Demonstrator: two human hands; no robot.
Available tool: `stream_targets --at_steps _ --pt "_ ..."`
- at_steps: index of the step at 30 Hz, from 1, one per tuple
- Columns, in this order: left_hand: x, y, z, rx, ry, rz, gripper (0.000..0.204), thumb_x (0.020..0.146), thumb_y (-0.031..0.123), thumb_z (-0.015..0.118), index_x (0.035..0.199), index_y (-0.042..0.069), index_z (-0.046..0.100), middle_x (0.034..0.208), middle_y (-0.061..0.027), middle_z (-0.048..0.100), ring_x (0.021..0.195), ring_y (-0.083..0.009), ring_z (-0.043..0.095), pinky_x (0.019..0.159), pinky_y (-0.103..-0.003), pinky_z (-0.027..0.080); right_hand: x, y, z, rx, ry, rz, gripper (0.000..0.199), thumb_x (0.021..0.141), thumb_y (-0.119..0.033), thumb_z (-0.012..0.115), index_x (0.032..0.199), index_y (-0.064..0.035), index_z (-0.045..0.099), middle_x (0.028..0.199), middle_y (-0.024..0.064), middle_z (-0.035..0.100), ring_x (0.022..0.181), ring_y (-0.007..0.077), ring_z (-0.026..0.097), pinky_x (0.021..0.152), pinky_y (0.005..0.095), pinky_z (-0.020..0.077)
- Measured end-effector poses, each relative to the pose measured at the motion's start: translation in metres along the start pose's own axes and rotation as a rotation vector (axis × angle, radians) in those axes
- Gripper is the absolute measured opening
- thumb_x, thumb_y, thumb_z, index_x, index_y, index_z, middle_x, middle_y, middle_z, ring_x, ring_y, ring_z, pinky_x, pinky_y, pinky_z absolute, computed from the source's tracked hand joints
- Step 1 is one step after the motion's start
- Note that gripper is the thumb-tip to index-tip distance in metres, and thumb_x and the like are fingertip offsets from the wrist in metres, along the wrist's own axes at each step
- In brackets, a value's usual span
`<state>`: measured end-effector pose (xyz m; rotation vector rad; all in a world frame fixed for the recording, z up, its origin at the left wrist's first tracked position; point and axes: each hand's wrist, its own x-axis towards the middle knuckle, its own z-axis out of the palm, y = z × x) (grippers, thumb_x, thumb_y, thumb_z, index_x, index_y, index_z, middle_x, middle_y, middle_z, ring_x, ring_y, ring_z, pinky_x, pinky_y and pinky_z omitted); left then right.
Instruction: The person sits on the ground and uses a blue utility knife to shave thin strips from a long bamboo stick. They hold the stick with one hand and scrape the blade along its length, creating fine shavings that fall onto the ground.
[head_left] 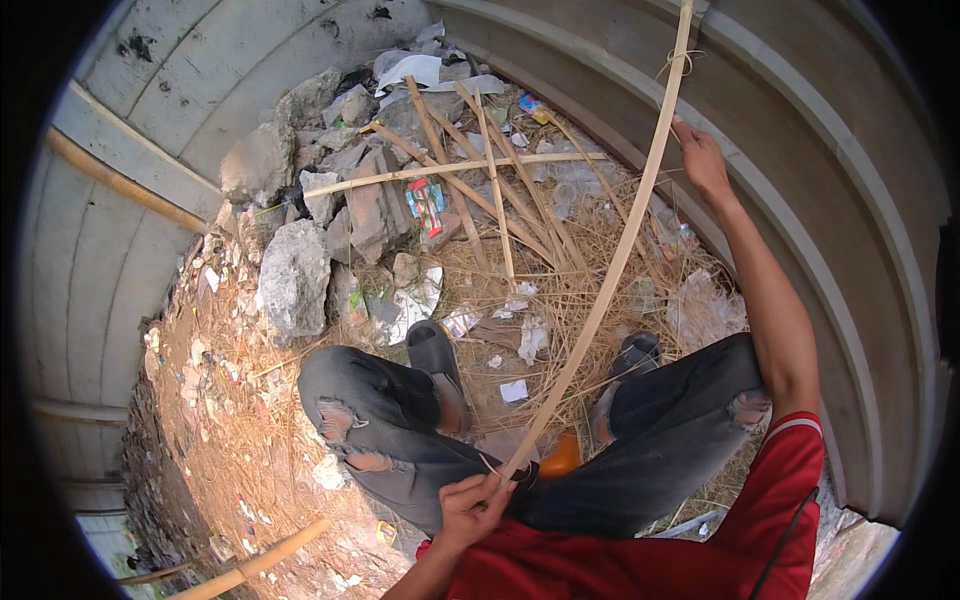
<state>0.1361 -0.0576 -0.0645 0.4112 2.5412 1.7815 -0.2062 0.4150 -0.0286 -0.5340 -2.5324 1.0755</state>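
Note:
A long, pale, flat bamboo strip (612,270) slants from my lap up toward the metal wall at the upper right. Its lower end is gripped in my left hand (474,508), the fingers closed around it. My right hand (704,165) reaches far out along the strip's right side, fingers drawn together; what they pinch is too fine to make out. A thin curled sliver (680,62) loops around the strip's upper part. Between my legs, below the strip, is an orange object (562,456), partly hidden.
Ahead lie several bamboo sticks (493,180) over straw, wrappers and paper scraps. Grey rocks (295,278) are heaped at the left. Corrugated metal sheeting (840,200) curves close by on the right, with panels (150,90) at the left. A bamboo pole (255,562) lies lower left.

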Motion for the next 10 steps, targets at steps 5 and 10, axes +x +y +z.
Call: stream_targets --at_steps 5,10 --pt "0.005 -0.005 -0.005 0.017 0.083 -0.063 0.026 0.084 -0.004 0.075 0.109 -0.009 0.072 0.079 -0.0114 0.073 0.065 -0.0056 0.061 0.061 -0.020 0.048 -0.042 -0.043 0.012 0.654 -0.207 0.129 0.055 0.099 -0.056 0.053 0.089 -0.0032 0.062 0.056 -0.0019 0.038 0.049 0.0095 0.035 0.048 0.0287 0.0278" --pt "0.037 0.005 -0.001 0.044 0.145 -0.067 0.030 0.087 -0.002 0.073 0.116 -0.007 0.071 0.080 -0.0090 0.072 0.065 -0.0062 0.060 0.059 -0.019 0.046 -0.092 -0.094 0.012 0.811 -0.548 -0.057 0.055 0.096 -0.054 0.062 0.109 -0.0004 0.066 0.053 -0.0054 0.032 0.043 0.0065 0.029 0.043 0.0265 0.0233"
